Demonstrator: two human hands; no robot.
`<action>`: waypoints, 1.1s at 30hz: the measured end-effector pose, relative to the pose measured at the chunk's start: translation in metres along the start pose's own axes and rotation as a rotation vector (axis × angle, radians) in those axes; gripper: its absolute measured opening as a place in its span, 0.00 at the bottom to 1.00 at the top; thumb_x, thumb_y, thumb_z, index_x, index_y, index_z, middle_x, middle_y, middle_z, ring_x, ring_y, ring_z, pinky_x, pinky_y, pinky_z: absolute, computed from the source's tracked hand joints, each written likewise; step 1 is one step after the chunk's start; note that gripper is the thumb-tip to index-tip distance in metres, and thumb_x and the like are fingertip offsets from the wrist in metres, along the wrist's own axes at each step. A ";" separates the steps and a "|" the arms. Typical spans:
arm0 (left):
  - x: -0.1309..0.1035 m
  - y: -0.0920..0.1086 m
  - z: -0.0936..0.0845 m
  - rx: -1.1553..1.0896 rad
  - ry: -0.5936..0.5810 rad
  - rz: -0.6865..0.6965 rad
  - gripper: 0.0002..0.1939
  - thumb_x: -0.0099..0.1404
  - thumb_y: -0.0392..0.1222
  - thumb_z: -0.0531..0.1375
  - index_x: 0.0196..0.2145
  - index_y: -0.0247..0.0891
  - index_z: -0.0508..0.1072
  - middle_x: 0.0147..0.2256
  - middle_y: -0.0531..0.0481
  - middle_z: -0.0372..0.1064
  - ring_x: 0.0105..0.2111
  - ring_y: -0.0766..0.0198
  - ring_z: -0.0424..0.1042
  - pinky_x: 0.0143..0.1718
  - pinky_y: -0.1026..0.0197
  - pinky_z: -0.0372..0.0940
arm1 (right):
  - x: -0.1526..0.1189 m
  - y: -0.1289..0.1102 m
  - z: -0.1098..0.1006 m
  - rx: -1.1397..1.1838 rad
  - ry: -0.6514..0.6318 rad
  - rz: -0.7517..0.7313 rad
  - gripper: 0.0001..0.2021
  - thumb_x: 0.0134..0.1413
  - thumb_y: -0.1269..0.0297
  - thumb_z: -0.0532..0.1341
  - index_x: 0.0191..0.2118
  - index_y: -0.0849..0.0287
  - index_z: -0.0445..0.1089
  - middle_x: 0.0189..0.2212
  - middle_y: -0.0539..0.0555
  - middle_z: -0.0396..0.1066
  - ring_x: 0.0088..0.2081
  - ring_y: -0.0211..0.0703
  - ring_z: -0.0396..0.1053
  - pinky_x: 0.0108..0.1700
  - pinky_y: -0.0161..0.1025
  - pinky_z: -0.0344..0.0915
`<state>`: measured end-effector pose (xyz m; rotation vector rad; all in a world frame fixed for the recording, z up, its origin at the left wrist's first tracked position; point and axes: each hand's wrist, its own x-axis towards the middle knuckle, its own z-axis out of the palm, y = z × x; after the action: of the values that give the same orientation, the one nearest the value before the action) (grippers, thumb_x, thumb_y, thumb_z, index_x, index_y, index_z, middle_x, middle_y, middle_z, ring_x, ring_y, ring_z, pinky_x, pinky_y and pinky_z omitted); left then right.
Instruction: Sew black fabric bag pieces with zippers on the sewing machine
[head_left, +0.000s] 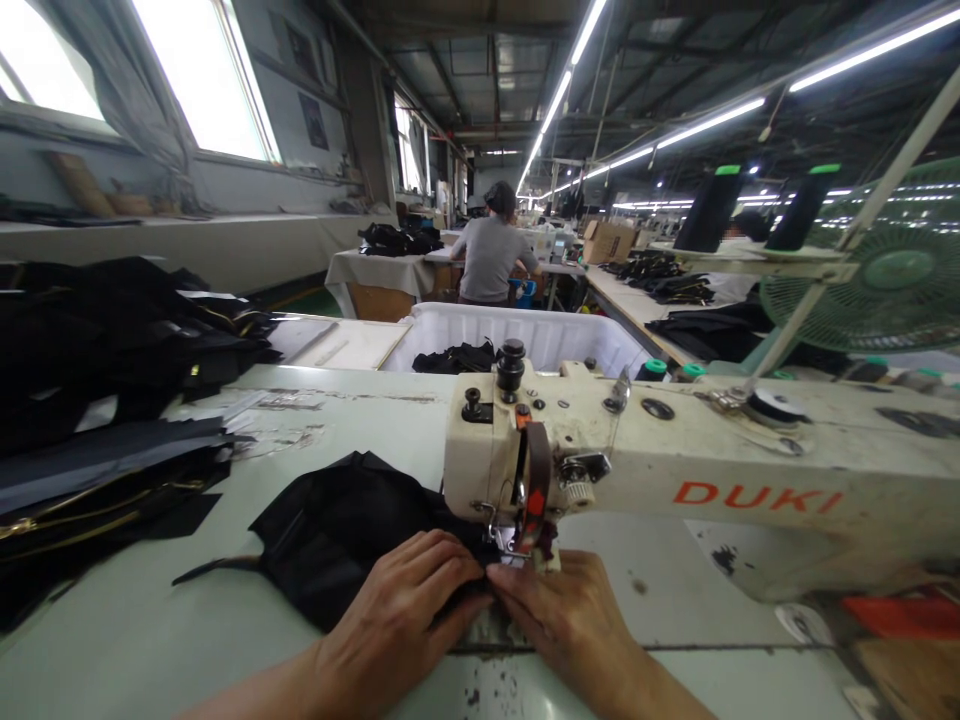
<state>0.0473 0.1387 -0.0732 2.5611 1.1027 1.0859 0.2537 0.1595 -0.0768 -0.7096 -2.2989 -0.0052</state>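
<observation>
A black fabric piece lies on the pale green table, bunched up left of the sewing machine, and its right end runs under the needle area. A thin strip sticks out from its left side. My left hand is closed on the fabric's right part, fingers bent and thumb beneath. My right hand sits just right of it, below the presser foot, its fingers pressed together at the fabric's edge. The fingertips of both hands nearly meet, and the cloth between them is mostly hidden.
Black fabric pieces with gold zippers are heaped at the left. Behind the machine stands a white bin with dark cloth in it. A person in grey sits farther back. Thread cones and a green fan are at the right.
</observation>
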 end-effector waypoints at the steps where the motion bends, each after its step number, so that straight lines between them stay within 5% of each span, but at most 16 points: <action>1: 0.001 -0.001 0.001 -0.023 0.010 -0.007 0.05 0.68 0.36 0.60 0.41 0.38 0.74 0.35 0.48 0.75 0.35 0.60 0.74 0.39 0.59 0.72 | 0.000 0.000 0.001 -0.007 0.019 -0.005 0.11 0.68 0.71 0.52 0.39 0.59 0.72 0.20 0.47 0.72 0.19 0.36 0.68 0.26 0.34 0.57; 7: 0.006 -0.005 0.001 -0.171 0.049 -0.124 0.06 0.68 0.35 0.59 0.37 0.40 0.77 0.33 0.50 0.75 0.34 0.62 0.75 0.38 0.62 0.72 | -0.005 -0.001 0.003 -0.045 0.087 0.115 0.14 0.69 0.62 0.54 0.34 0.58 0.72 0.23 0.50 0.75 0.22 0.39 0.72 0.28 0.35 0.59; 11: 0.005 -0.006 0.000 -0.145 0.067 -0.216 0.05 0.67 0.36 0.61 0.34 0.41 0.77 0.33 0.52 0.76 0.32 0.64 0.77 0.35 0.65 0.72 | -0.010 -0.011 0.012 -0.180 -0.129 0.089 0.12 0.61 0.56 0.63 0.32 0.59 0.70 0.19 0.48 0.72 0.18 0.43 0.68 0.22 0.39 0.54; 14: 0.006 -0.006 -0.003 -0.033 0.051 -0.073 0.04 0.66 0.35 0.61 0.36 0.41 0.77 0.33 0.52 0.77 0.34 0.64 0.77 0.38 0.64 0.71 | -0.009 -0.020 0.025 -0.265 -0.288 0.041 0.09 0.57 0.63 0.66 0.40 0.61 0.69 0.25 0.51 0.75 0.19 0.45 0.68 0.20 0.40 0.52; 20: 0.018 -0.002 -0.012 0.199 -0.030 0.356 0.11 0.71 0.31 0.53 0.42 0.36 0.75 0.36 0.49 0.79 0.38 0.63 0.78 0.45 0.61 0.68 | -0.008 -0.026 0.038 -0.254 -0.371 0.050 0.03 0.56 0.74 0.61 0.36 0.61 0.68 0.27 0.54 0.75 0.22 0.46 0.68 0.22 0.41 0.55; 27: 0.010 -0.002 -0.009 0.231 0.025 0.335 0.13 0.74 0.34 0.52 0.39 0.36 0.76 0.35 0.51 0.79 0.37 0.66 0.78 0.48 0.61 0.66 | -0.018 -0.014 0.015 -0.258 -0.377 0.154 0.07 0.63 0.59 0.60 0.37 0.56 0.66 0.23 0.48 0.73 0.21 0.46 0.69 0.23 0.40 0.52; 33: -0.011 -0.011 0.003 0.365 -0.047 0.435 0.18 0.76 0.32 0.45 0.47 0.36 0.74 0.43 0.49 0.78 0.46 0.63 0.74 0.63 0.55 0.52 | -0.016 0.000 0.006 -0.240 -0.401 0.261 0.05 0.63 0.65 0.59 0.34 0.52 0.69 0.23 0.46 0.75 0.22 0.43 0.71 0.23 0.39 0.48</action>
<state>0.0376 0.1398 -0.0858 3.2056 0.8119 0.9662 0.2590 0.1532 -0.0917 -1.2249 -2.5897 -0.0191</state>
